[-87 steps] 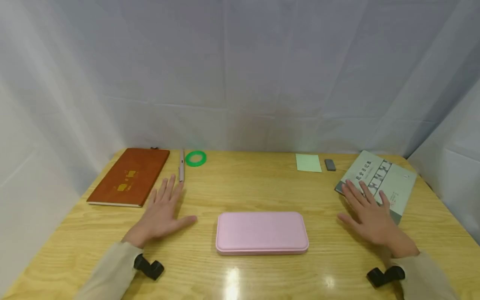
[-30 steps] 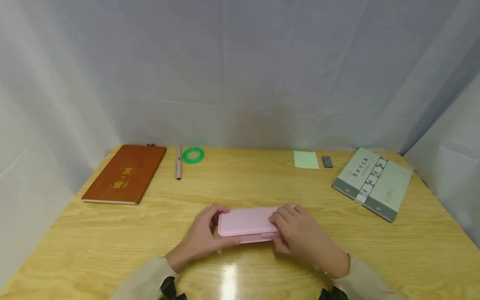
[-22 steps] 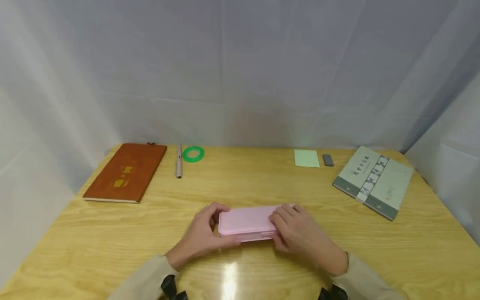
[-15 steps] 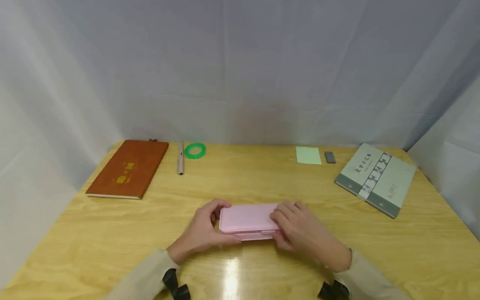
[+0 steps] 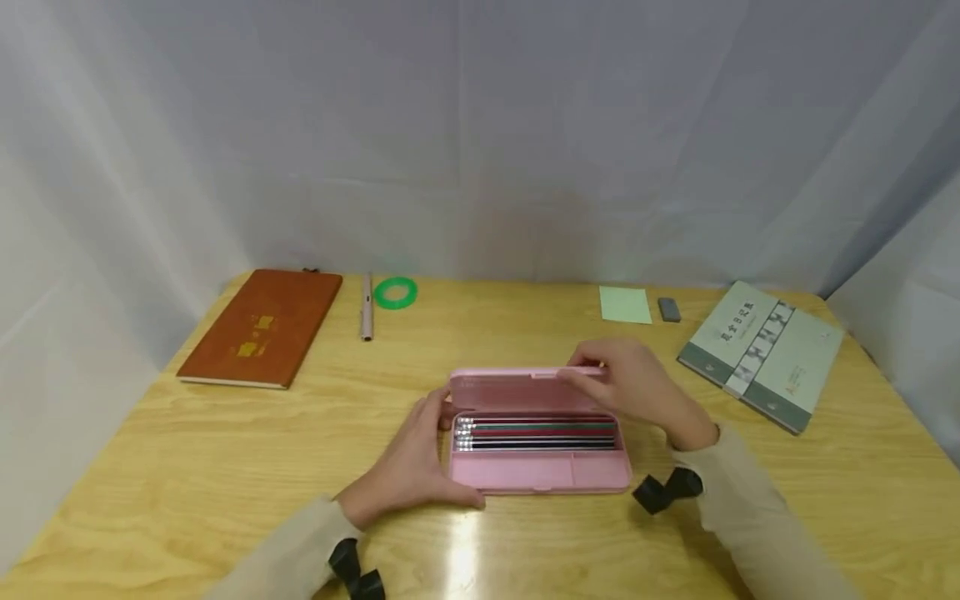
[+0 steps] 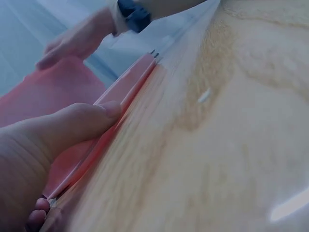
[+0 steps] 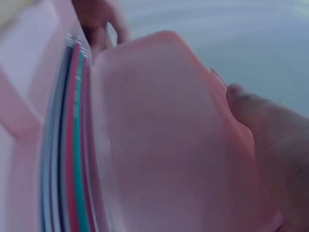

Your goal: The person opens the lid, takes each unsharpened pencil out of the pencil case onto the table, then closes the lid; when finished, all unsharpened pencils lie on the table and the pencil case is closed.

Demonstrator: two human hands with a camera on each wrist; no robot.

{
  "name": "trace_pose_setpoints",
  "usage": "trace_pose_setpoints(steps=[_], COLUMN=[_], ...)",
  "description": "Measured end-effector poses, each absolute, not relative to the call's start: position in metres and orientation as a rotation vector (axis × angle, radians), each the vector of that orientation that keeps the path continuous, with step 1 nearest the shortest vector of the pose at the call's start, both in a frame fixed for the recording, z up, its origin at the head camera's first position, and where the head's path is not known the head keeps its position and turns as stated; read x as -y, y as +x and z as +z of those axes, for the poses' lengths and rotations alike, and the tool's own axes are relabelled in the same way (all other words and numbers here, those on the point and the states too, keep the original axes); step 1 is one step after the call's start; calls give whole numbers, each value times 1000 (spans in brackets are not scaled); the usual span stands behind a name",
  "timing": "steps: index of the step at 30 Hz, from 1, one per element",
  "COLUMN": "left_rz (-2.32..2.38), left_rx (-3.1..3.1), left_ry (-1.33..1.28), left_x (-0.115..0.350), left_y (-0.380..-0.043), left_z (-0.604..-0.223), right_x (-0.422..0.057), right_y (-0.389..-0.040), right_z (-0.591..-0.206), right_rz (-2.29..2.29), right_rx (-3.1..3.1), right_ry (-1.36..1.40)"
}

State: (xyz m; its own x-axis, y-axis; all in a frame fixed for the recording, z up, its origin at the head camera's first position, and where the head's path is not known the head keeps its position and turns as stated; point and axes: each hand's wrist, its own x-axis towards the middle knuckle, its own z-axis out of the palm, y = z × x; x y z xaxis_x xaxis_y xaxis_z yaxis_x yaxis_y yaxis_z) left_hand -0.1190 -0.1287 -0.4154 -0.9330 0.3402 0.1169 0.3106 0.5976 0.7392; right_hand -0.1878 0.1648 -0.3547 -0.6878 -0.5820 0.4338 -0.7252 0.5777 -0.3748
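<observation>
A pink pencil case (image 5: pixel 513 472) stands with its lid (image 5: pixel 501 393) raised at the front middle of the table. Several pencils (image 5: pixel 540 433) in dark, red and green lie side by side in its rear compartment; the front part is split by a divider. My left hand (image 5: pixel 408 457) grips the case's left end, its thumb along the front edge, also seen in the left wrist view. With thumb and fingers my right hand (image 5: pixel 637 382) pinches the lid's upper edge near its right end. The right wrist view shows the lid's smooth inner face beside the pencils.
Back left lie a brown notebook (image 5: pixel 258 329), a slim pen (image 5: pixel 366 308) and a green ring (image 5: pixel 395 292). Back right are a pale green sticky note pad (image 5: pixel 625 305), a small grey block (image 5: pixel 669 310) and a grey-green notebook (image 5: pixel 765 357). White cloth (image 5: pixel 525 142) hangs behind the table.
Both hands came in from the sides to the closed pencil case. My right hand has since lifted the lid up and back, uncovering the pencils, while my left hand stays on the left end.
</observation>
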Motion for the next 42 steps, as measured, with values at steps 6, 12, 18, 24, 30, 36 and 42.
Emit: trace_pose_setpoints(steps=[6,12,18,24,30,36,42], left_rz=[1327,1297,1311,1322,1314,1303,1299], left_rx=[-2736,-2708,-2704,-2713,-2703,-2699,-2718], left_ry=[577,589,577,590,581,576,574], left_x=[126,124,123,124,123,124,126], left_y=[-121,-121,-122,-122,-123,-123,-123], left_z=[-415,-413,-414,-416,-417,-416,-418], right_x=[-164,-170,-172,-170,-169,-164,-152], right_y=[-228,-234,-207,-174,-158,-154,-149], right_z=[-364,-374,-370,-375,-382,-388,-383], right_rz=[824,835,639,420,434,410,306], right_rx=[2763,2735,2424,2492,2728,2787,2811], right_ry=[882,810,1070,1255,1215,1172,1140])
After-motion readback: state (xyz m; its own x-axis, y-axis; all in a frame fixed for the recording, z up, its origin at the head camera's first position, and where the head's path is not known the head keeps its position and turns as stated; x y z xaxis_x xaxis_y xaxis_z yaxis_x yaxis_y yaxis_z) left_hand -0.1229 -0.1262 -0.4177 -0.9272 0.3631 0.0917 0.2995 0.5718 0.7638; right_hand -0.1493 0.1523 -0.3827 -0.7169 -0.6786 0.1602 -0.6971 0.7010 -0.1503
